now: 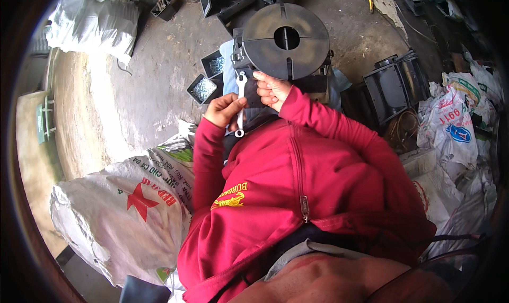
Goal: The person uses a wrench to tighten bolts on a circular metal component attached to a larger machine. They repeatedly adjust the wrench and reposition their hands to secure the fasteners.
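Observation:
My left hand [226,111] is closed round a silver combination wrench [241,94], which stands nearly upright in the view. The wrench's open end points away from me, beside the near left edge of a black metal assembly. On top of this assembly is a large round black disc [310,43] with a centre hole and slots. My right hand [272,91] is just below the disc's near edge, its fingers curled and its thumb and forefinger against the assembly's near side. Whatever those fingers pinch is too small or hidden to make out.
Two small black bins [203,89] of shiny small hardware stand left of the assembly, by a light blue cloth [228,64]. A printed white sack [127,213] lies at my left, more sacks [448,123] at my right. Black metal frames [395,86] sit to the right.

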`<action>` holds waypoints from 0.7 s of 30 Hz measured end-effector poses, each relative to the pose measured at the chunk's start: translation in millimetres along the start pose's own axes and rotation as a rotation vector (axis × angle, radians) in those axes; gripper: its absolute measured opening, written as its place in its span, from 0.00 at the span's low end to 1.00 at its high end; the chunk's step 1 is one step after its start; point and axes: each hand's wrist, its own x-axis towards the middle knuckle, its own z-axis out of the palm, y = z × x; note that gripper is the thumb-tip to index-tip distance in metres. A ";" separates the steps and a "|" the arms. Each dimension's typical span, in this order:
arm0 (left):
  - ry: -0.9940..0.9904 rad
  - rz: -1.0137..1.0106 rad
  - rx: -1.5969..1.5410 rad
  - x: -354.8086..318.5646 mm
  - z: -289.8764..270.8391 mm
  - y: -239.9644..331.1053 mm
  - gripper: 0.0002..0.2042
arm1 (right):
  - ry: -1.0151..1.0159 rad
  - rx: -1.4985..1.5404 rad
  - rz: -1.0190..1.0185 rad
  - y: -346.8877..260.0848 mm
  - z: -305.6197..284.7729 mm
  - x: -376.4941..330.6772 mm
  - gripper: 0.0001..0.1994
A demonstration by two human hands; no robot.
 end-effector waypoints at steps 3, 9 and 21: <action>0.049 0.046 -0.131 6.0 20.9 -11.8 0.11 | -0.015 -0.002 0.011 2.5 -7.6 3.8 0.15; 0.043 0.058 -0.356 28.3 43.7 -10.1 0.13 | 0.111 -0.193 0.086 -1.5 16.4 -14.9 0.18; 0.019 0.069 0.059 21.0 -42.3 -9.5 0.09 | -0.154 0.049 -0.006 11.2 -28.2 16.0 0.09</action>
